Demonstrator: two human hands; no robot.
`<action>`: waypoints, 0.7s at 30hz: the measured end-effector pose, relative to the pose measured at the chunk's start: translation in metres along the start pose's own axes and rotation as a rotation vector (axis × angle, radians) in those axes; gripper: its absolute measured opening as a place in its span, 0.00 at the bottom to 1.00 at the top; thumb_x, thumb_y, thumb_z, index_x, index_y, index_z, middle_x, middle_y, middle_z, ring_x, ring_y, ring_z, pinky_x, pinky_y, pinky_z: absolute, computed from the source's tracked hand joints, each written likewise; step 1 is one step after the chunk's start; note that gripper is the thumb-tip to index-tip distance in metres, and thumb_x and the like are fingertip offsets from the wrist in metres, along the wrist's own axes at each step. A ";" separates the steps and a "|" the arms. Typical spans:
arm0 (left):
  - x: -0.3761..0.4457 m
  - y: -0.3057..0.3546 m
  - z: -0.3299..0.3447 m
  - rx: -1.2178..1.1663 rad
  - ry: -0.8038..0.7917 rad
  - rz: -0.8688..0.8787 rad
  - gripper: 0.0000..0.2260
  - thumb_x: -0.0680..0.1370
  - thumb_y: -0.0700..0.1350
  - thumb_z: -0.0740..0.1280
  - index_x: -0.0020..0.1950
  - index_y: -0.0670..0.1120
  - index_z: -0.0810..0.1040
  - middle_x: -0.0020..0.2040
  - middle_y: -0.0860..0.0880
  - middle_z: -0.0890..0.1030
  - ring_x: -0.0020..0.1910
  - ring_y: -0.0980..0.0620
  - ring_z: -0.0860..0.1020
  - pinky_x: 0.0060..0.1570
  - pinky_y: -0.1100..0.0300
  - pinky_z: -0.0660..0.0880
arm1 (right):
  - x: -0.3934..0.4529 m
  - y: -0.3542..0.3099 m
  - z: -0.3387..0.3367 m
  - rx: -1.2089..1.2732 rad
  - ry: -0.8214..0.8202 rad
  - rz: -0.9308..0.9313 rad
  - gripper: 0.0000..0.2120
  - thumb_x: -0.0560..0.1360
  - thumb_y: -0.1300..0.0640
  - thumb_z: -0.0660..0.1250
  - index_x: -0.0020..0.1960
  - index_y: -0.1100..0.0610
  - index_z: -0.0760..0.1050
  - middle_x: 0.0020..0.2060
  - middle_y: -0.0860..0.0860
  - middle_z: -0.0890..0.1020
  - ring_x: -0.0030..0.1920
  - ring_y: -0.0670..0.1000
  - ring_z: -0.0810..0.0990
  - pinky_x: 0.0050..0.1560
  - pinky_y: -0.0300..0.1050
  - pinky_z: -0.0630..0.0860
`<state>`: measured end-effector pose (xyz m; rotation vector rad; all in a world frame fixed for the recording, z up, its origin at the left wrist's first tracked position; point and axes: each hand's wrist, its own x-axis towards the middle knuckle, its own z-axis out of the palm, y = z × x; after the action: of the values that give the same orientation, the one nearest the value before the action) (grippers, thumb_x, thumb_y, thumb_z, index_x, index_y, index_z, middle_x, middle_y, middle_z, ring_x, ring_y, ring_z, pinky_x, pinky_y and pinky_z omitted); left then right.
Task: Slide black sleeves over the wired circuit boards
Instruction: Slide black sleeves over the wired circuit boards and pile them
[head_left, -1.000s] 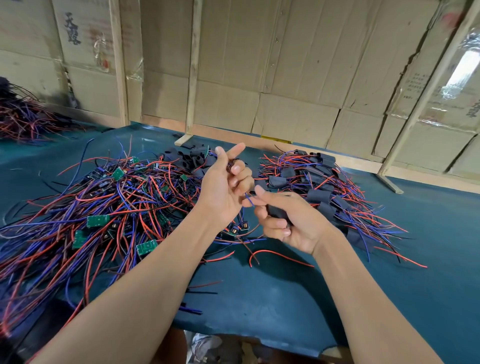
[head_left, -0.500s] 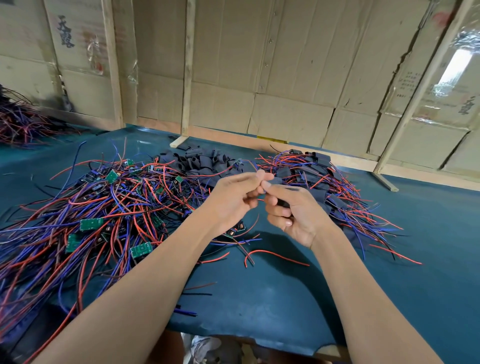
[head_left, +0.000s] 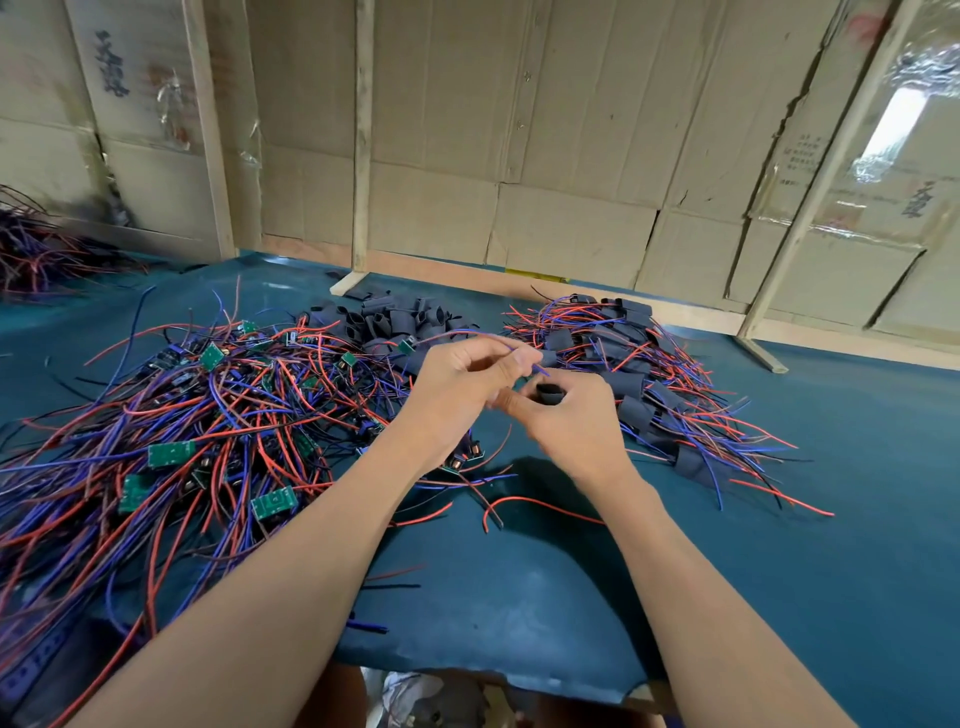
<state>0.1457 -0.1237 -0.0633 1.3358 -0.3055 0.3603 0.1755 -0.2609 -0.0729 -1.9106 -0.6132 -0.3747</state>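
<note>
Presently, at frame centre: left hand (head_left: 462, 384) pinching thin blue wire ends (head_left: 527, 359), right hand (head_left: 569, 421) gripping short black tubular sleeve (head_left: 549, 393) just below them; risk: loose wire ends splaying past the sleeve mouth, stalling threading.

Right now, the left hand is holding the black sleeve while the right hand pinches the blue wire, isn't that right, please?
Not quite: the hands are swapped. In the head view, the right hand holds the black sleeve, while the left hand pinches the blue wire.
</note>
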 end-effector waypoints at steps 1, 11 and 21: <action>0.000 0.000 -0.001 0.038 0.004 0.005 0.03 0.73 0.47 0.75 0.41 0.52 0.88 0.47 0.40 0.82 0.38 0.51 0.74 0.39 0.57 0.70 | 0.001 0.001 0.000 -0.003 0.021 0.011 0.20 0.69 0.53 0.79 0.27 0.51 0.71 0.21 0.44 0.71 0.26 0.45 0.64 0.31 0.41 0.63; -0.002 -0.006 0.000 0.304 -0.052 0.066 0.03 0.74 0.36 0.74 0.46 0.40 0.86 0.44 0.47 0.87 0.44 0.56 0.83 0.49 0.62 0.79 | 0.001 0.008 0.000 -0.057 0.048 0.012 0.37 0.67 0.62 0.77 0.71 0.48 0.68 0.33 0.44 0.81 0.38 0.41 0.79 0.39 0.27 0.70; 0.002 -0.002 -0.007 -0.034 0.153 -0.195 0.02 0.73 0.40 0.76 0.40 0.45 0.87 0.38 0.44 0.81 0.37 0.51 0.75 0.35 0.59 0.67 | 0.013 -0.004 -0.015 0.809 -0.049 0.171 0.12 0.67 0.72 0.71 0.46 0.61 0.77 0.40 0.52 0.81 0.40 0.50 0.80 0.45 0.44 0.76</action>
<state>0.1480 -0.1169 -0.0656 1.2849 -0.0529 0.2899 0.1844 -0.2697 -0.0573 -1.1799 -0.5196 0.0429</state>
